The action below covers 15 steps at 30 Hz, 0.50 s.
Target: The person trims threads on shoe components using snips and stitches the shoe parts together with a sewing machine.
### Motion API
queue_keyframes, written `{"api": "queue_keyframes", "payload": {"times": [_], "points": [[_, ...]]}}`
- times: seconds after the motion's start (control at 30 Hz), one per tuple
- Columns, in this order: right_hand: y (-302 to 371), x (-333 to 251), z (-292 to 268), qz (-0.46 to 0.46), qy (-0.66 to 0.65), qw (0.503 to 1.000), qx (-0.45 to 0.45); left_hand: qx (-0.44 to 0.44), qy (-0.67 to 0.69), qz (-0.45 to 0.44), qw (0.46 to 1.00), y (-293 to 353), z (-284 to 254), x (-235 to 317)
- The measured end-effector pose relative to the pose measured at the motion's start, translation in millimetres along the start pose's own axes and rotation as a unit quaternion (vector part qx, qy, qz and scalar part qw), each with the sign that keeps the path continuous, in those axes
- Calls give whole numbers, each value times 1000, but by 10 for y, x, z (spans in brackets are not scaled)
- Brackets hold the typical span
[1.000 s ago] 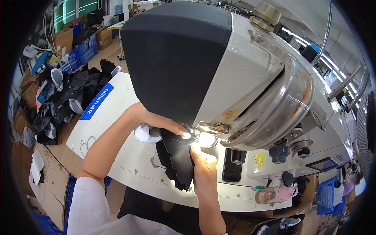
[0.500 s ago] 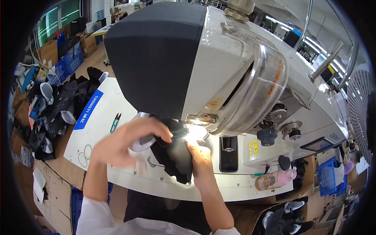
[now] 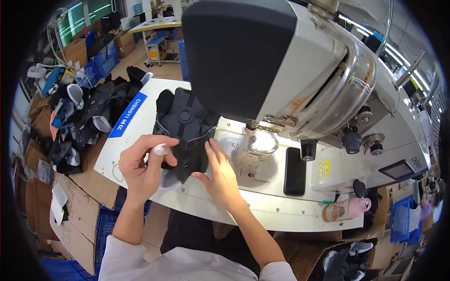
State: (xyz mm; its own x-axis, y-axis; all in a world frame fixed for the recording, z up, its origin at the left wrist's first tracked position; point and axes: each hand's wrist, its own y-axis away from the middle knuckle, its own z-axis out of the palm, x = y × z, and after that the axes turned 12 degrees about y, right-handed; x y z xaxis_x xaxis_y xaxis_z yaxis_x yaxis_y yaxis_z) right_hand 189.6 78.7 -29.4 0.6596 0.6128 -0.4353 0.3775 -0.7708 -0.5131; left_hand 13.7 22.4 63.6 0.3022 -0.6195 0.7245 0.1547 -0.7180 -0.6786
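Observation:
A black shoe upper [image 3: 184, 122] with a round dial lies on the white machine table [image 3: 225, 213], left of the sewing machine's [image 3: 236, 61] needle area. My right hand [image 3: 221, 180] rests along its right side, fingers stretched out and apart. Beside its lower left edge, my left hand [image 3: 143, 161] is curled, thumb and fingers close together. Something whitish shows at the thumb tip; what these fingers hold, if anything, I cannot make out. The bright machine lamp lights the bare metal plate [image 3: 235, 146] right of the upper.
A black phone [image 3: 295, 172] lies on the machine bed. A pink-capped bottle [image 3: 346, 210] stands at the table's right end. Black shoe uppers [image 3: 101, 110] are heaped at the left, beside cardboard [image 3: 75, 220]. More fill a box [image 3: 349, 260] at lower right.
The shoe upper has come out from under the machine head to the left and now lies on the table. My right hand has flattened against it; my left hand has curled by its edge.

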Motion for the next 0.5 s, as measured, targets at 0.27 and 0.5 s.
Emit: {"api": "queue_keyframes", "payload": {"times": [0.27,0.5], "points": [[-728,177,177,-213,88,973,-25,66,-30,84,994,329,-368,-189],[-675,-162,-87,-230,-30,972,-43,30,-114,97,988,576,-506,46]]}}
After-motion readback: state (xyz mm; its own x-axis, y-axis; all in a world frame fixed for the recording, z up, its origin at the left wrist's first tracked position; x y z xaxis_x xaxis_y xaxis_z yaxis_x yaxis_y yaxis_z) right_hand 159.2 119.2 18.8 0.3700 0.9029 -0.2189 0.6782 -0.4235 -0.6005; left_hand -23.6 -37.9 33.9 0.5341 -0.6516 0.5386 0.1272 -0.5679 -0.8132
